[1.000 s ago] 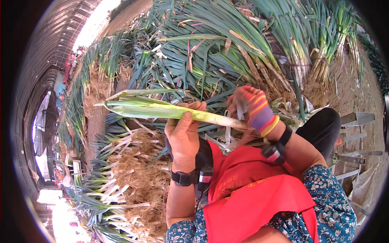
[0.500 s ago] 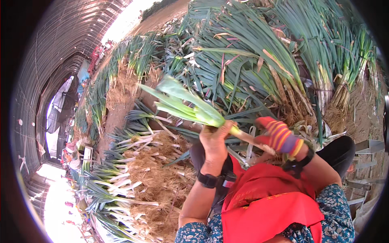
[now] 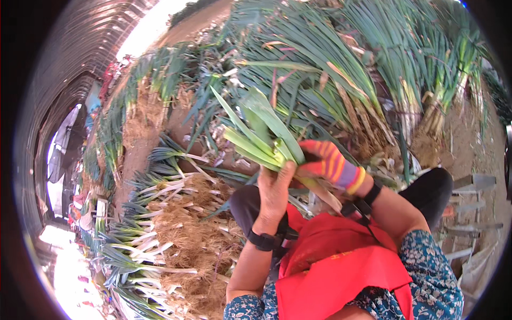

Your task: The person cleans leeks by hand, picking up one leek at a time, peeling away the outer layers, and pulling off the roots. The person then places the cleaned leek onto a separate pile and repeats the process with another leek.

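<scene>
Leek (image 3: 258, 140) in fingers (image 3: 288, 170) — tips (image 3: 230, 134) free.

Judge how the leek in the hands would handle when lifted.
The leek is probably stiff along its pale, solid-looking stalk. Its flat, fanned leaves may bend or flop. Its slim build suggests it is fairly light.

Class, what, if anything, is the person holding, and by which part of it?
A leek, held in the left hand where its leaves fan out from the stalk. The gloved right hand is beside it; its grip cannot be told.
</scene>
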A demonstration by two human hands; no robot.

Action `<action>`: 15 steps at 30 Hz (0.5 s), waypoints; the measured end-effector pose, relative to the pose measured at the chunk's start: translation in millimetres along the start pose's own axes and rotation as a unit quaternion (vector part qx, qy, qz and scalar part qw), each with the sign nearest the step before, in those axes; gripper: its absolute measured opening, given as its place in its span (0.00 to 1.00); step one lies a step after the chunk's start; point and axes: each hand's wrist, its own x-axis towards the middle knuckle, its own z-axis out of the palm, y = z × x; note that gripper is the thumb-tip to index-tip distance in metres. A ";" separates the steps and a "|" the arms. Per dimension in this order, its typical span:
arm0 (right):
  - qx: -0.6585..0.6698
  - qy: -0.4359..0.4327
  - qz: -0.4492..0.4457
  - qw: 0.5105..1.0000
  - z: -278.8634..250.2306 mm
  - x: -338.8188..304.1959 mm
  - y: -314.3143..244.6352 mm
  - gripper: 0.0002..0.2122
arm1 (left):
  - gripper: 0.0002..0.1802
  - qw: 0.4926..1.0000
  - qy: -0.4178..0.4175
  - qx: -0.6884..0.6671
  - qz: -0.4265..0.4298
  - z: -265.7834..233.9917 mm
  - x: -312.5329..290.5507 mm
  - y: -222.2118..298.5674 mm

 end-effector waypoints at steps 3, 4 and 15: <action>-0.029 0.000 -0.006 1.000 0.2 11.3 -0.6 0.21 | 0.17 0.999 0.007 -0.035 -0.010 6.7 -4.3 14.2; -0.035 -0.022 0.011 0.999 -0.9 15.7 -6.2 0.21 | 0.16 0.999 0.009 -0.035 -0.010 6.1 -4.4 16.7; -0.121 -0.001 0.000 0.993 26.6 -15.0 -16.2 0.12 | 0.08 0.990 0.136 0.010 0.028 4.4 -4.3 14.6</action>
